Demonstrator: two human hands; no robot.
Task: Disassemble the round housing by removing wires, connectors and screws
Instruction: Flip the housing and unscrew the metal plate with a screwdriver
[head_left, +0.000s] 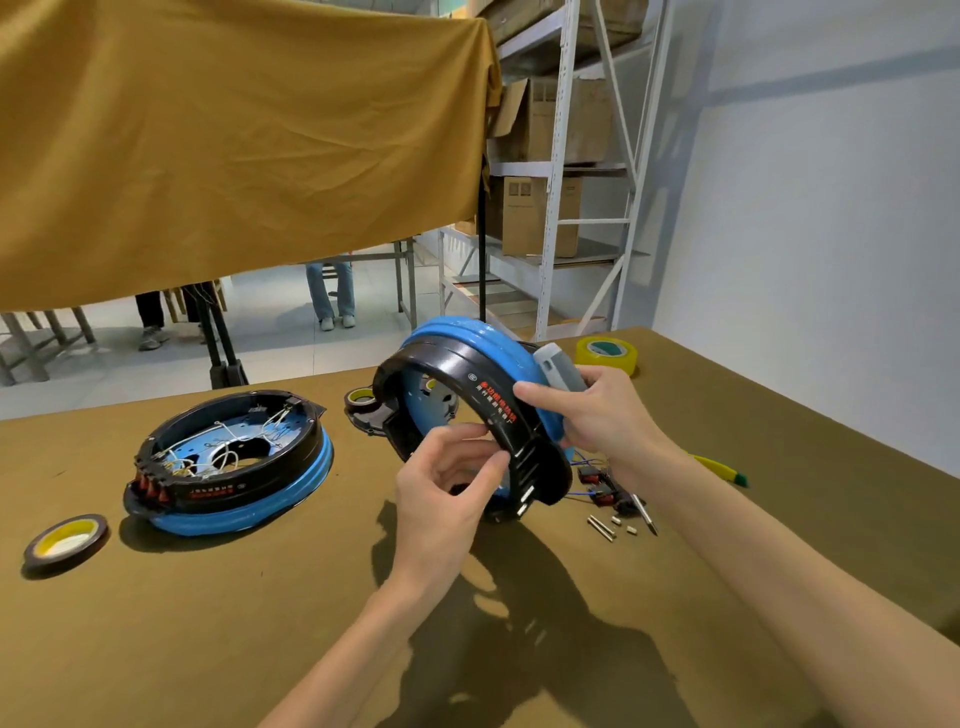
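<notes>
A round housing (457, 374) with a black inner ring and a blue outer rim stands tilted on edge at the table's middle. My left hand (447, 483) pinches the black ring's lower edge from the inside. My right hand (582, 410) grips a grey screwdriver handle (558, 369) and lays its thumb on the ring's printed band. A second housing (234, 462) lies flat at the left, with white wires and red connectors inside. Removed red connectors with blue wires (602, 483) and loose screws (608, 526) lie right of the held housing.
An olive cloth-covered table (208, 623) carries a tape roll (66, 540) at front left, a yellow tape roll (607, 354) at back right, a small roll (362, 399) behind the housing and a yellow-green tool (719, 467) at the right. Shelving with boxes (550, 208) stands behind.
</notes>
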